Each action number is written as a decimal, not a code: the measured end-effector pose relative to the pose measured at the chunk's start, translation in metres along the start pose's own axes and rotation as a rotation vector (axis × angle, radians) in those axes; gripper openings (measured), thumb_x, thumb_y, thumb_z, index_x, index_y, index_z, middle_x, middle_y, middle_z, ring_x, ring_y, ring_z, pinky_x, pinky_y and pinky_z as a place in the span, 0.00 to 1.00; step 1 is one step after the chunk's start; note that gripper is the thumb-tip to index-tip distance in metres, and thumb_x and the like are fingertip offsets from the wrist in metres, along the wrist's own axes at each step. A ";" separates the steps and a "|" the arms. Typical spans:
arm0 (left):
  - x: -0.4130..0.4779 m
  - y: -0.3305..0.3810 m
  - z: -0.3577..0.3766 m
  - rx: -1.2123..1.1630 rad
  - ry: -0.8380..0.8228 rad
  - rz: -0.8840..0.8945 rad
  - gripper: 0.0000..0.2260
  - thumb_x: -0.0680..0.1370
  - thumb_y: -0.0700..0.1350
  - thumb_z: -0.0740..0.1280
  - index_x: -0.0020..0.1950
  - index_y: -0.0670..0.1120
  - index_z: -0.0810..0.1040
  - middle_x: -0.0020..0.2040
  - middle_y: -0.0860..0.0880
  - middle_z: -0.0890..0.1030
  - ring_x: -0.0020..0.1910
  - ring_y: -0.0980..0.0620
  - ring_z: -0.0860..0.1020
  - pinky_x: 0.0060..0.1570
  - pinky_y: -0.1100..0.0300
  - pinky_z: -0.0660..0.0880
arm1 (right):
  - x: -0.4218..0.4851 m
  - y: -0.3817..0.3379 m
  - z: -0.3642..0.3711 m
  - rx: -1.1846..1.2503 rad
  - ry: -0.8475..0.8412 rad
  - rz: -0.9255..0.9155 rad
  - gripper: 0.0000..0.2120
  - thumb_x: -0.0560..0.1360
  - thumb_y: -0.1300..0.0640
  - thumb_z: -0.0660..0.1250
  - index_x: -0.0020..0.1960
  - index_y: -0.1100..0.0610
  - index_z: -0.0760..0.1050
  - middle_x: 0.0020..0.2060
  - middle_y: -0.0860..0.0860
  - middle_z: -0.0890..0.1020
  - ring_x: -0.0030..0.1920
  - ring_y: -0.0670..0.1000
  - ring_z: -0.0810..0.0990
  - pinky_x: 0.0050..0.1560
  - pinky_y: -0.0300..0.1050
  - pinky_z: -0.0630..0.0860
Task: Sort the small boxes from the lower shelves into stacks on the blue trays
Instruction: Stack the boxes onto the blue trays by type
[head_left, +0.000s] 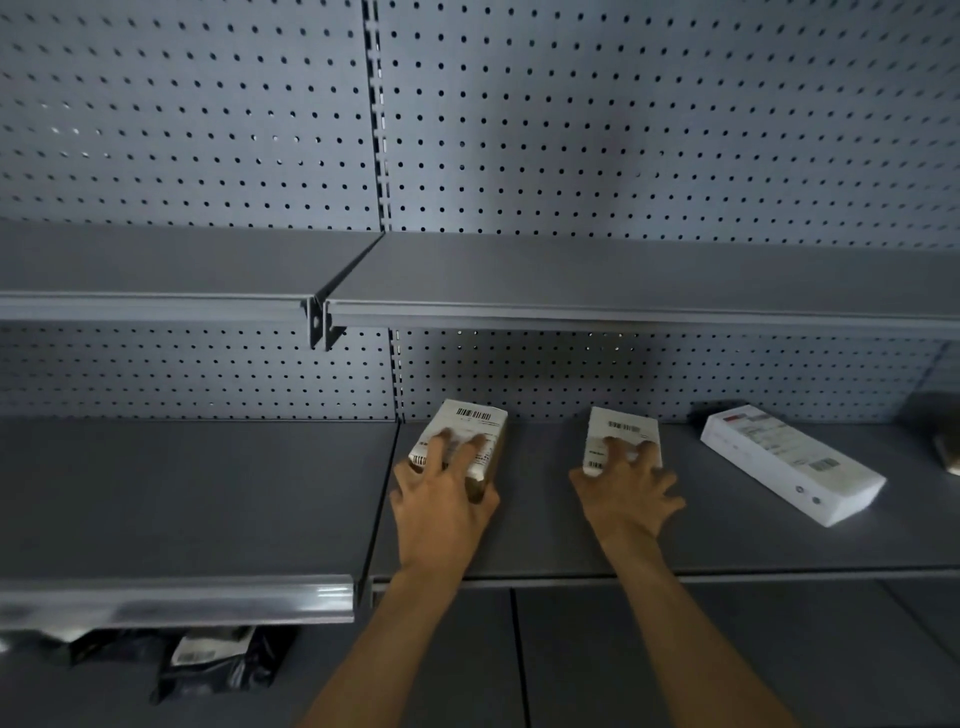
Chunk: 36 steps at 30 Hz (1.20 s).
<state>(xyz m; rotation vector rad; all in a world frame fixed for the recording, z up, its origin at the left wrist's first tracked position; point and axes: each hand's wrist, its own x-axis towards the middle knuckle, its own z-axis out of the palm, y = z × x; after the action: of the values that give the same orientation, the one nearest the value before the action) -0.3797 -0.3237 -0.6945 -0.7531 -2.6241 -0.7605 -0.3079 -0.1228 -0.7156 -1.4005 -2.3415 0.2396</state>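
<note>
As my left hand (441, 501) is clasping the left box (467, 434) edgewise, my right hand (628, 501) is lying loose-fingered on the right box (621, 431), open shelf (540, 467) between.

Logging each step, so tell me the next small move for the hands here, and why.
Probably close the right hand round the right box: its fingers only lie spread on the label, with the box flat on the shelf, while the left hand already grips the left box, which looks tilted up.
</note>
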 end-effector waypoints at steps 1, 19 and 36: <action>0.000 0.000 0.000 0.000 0.002 -0.001 0.28 0.76 0.58 0.70 0.75 0.61 0.69 0.76 0.56 0.62 0.62 0.41 0.68 0.59 0.41 0.77 | -0.003 0.004 -0.005 0.017 -0.006 -0.024 0.33 0.71 0.34 0.67 0.72 0.47 0.69 0.68 0.55 0.65 0.60 0.64 0.69 0.58 0.62 0.70; 0.004 -0.003 -0.001 -0.026 -0.024 0.002 0.27 0.76 0.57 0.72 0.75 0.60 0.71 0.76 0.54 0.64 0.61 0.39 0.68 0.53 0.43 0.80 | -0.107 0.045 -0.021 0.109 0.204 -0.297 0.27 0.66 0.37 0.72 0.62 0.46 0.80 0.64 0.51 0.74 0.51 0.60 0.72 0.50 0.57 0.75; -0.093 0.043 -0.160 -0.052 -0.139 0.053 0.27 0.70 0.53 0.77 0.69 0.58 0.78 0.74 0.51 0.71 0.63 0.40 0.74 0.59 0.46 0.76 | -0.152 0.034 -0.213 0.166 -0.094 -0.344 0.32 0.60 0.37 0.74 0.62 0.44 0.77 0.65 0.48 0.73 0.53 0.59 0.72 0.50 0.59 0.76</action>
<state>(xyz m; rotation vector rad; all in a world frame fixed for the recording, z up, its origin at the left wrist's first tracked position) -0.2575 -0.4203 -0.5858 -0.9175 -2.7034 -0.7902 -0.1274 -0.2513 -0.5729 -0.9094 -2.5245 0.3943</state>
